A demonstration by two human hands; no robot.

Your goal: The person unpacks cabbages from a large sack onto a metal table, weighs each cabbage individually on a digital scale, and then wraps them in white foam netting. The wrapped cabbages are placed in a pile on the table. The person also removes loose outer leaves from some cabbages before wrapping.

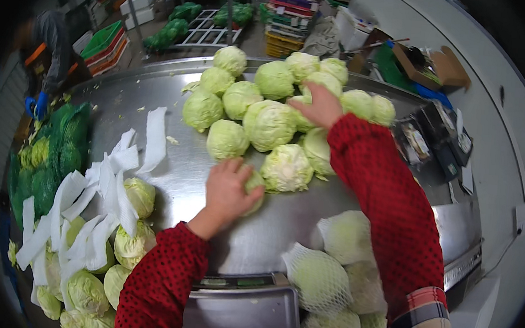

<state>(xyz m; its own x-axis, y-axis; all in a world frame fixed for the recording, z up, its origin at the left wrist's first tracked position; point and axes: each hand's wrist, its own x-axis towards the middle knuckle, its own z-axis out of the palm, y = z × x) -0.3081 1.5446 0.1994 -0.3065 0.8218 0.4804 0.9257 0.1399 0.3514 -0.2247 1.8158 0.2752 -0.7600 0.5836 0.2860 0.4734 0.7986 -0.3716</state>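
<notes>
Several bare green cabbages (pixel 269 125) sit grouped on the stainless steel table (pixel 189 158). My left hand (pixel 230 191) curls over a cabbage (pixel 255 195) at the group's near edge, covering most of it. Farther off, my right hand (pixel 321 105) reaches in among the cabbages at the back right. Its fingers are spread at a pale cabbage (pixel 326 82), and whether they grip one cannot be made out. Below my right arm lie several cabbages in white foam netting (pixel 320 279). A weighing scale with a metal pan (pixel 241 317) stands nearest me.
White foam net sleeves (pixel 104 174) lie over more cabbages (pixel 88 291) at the left. Beyond them is a green mesh sack (pixel 68 135). A co-worker's blue-gloved hand (pixel 40 105) is near it. Stacked crates (pixel 292 18) stand behind the table; black packages (pixel 440 136) sit at the right.
</notes>
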